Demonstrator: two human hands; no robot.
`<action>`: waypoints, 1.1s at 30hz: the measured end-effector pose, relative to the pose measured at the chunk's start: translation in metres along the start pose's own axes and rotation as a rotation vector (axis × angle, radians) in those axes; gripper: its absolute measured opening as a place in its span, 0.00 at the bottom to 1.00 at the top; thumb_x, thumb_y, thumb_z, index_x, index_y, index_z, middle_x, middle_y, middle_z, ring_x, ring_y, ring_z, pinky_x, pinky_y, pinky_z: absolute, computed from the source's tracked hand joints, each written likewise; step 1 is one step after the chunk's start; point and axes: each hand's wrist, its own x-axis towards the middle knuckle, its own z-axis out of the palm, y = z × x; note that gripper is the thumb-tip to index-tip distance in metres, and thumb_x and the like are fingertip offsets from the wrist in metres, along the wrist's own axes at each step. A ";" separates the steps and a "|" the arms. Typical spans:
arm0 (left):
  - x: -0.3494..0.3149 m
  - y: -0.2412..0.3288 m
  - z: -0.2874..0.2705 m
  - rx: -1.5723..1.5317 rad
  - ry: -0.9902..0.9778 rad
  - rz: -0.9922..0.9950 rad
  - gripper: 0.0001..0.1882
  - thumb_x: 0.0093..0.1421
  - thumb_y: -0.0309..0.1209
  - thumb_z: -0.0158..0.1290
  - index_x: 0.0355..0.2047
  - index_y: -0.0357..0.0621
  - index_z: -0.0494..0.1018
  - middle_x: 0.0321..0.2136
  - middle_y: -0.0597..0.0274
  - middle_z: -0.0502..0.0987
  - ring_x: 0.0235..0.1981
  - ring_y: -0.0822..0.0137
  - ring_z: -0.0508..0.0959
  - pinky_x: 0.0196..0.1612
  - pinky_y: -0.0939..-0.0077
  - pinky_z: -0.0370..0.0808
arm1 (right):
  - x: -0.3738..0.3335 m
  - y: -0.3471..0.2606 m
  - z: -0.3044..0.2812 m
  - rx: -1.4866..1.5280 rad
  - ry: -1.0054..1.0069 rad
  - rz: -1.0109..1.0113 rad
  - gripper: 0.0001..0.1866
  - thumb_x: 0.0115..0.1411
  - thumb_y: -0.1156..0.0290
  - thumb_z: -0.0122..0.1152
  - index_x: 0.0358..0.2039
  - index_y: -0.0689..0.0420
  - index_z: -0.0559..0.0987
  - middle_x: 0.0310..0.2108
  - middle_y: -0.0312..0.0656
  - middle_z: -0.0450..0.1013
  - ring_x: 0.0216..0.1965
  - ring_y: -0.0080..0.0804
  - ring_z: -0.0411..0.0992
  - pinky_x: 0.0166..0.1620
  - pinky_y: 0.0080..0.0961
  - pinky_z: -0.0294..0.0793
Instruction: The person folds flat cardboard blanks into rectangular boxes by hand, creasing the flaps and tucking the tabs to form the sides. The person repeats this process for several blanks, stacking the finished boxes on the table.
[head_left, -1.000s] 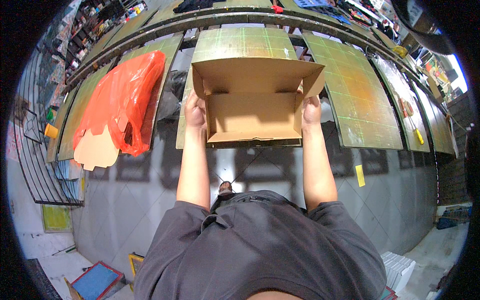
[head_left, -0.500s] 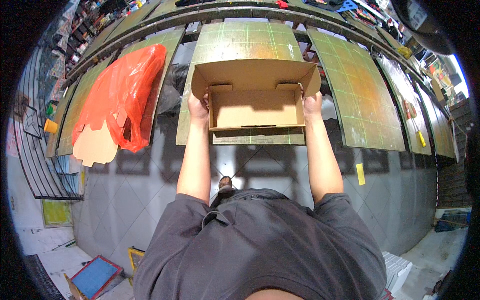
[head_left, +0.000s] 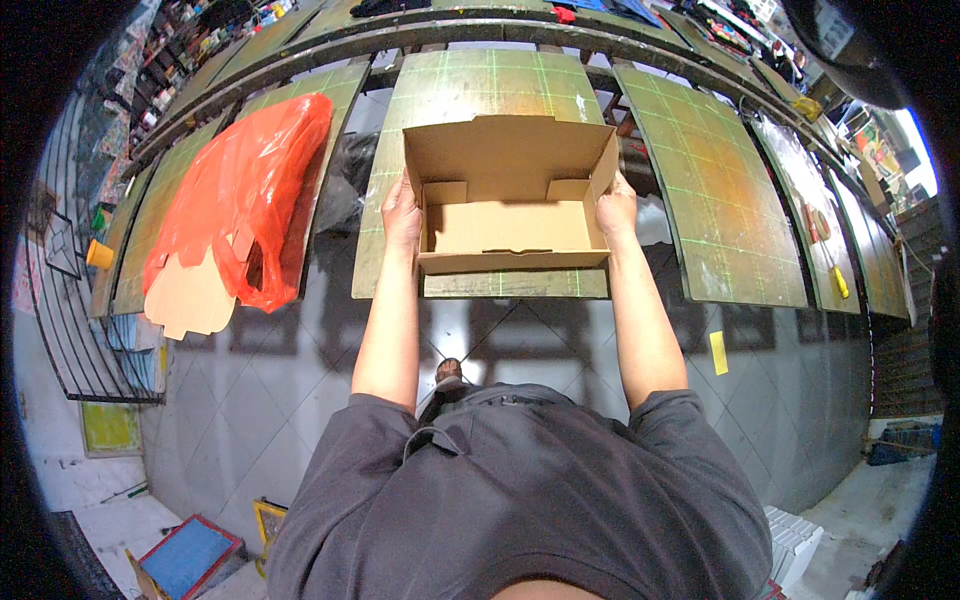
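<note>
A brown cardboard box (head_left: 515,225) lies on the middle board (head_left: 500,85), its lid standing up at the far side and its inside bare. My left hand (head_left: 402,215) is closed on the box's left side wall, fingers partly hidden behind the cardboard. On the opposite side my right hand (head_left: 617,208) grips the right wall near the lid's edge. The lid's side flaps are bent toward me along both ends.
To the left, a red plastic bag (head_left: 245,190) with flat cardboard pieces (head_left: 190,297) sticking out rests on another board. A yellow-handled tool (head_left: 838,282) lies far right. On the floor is a yellow strip (head_left: 719,353).
The lid's side flaps have come inward, nearer the box's side walls. Both hands have shifted slightly along the sides, still holding the box.
</note>
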 end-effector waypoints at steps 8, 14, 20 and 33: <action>-0.001 0.000 -0.014 -0.134 -0.071 -0.107 0.18 0.60 0.37 0.46 0.42 0.35 0.71 0.38 0.57 0.75 0.40 0.71 0.72 0.44 0.78 0.67 | -0.004 -0.002 -0.007 0.498 -0.061 0.309 0.18 0.60 0.61 0.48 0.39 0.66 0.75 0.39 0.42 0.73 0.41 0.26 0.70 0.45 0.21 0.66; -0.016 0.020 -0.004 0.066 -0.162 -0.033 0.14 0.59 0.34 0.47 0.36 0.36 0.74 0.36 0.56 0.76 0.39 0.70 0.73 0.43 0.80 0.67 | -0.020 -0.023 -0.025 0.260 -0.334 0.311 0.18 0.58 0.64 0.51 0.43 0.64 0.73 0.44 0.45 0.71 0.42 0.29 0.70 0.45 0.22 0.68; -0.045 0.064 -0.010 0.321 -0.160 -0.036 0.23 0.58 0.32 0.46 0.52 0.32 0.61 0.51 0.51 0.66 0.53 0.65 0.65 0.55 0.76 0.59 | -0.044 -0.049 -0.031 0.015 -0.237 0.255 0.20 0.58 0.68 0.52 0.50 0.63 0.69 0.47 0.44 0.69 0.47 0.26 0.66 0.49 0.21 0.64; -0.103 0.071 0.040 0.622 -0.007 0.263 0.38 0.45 0.31 0.63 0.54 0.36 0.56 0.46 0.52 0.69 0.47 0.65 0.69 0.51 0.74 0.64 | -0.059 -0.068 -0.017 0.087 -0.316 0.072 0.26 0.51 0.70 0.57 0.51 0.68 0.66 0.57 0.52 0.56 0.60 0.37 0.52 0.59 0.29 0.51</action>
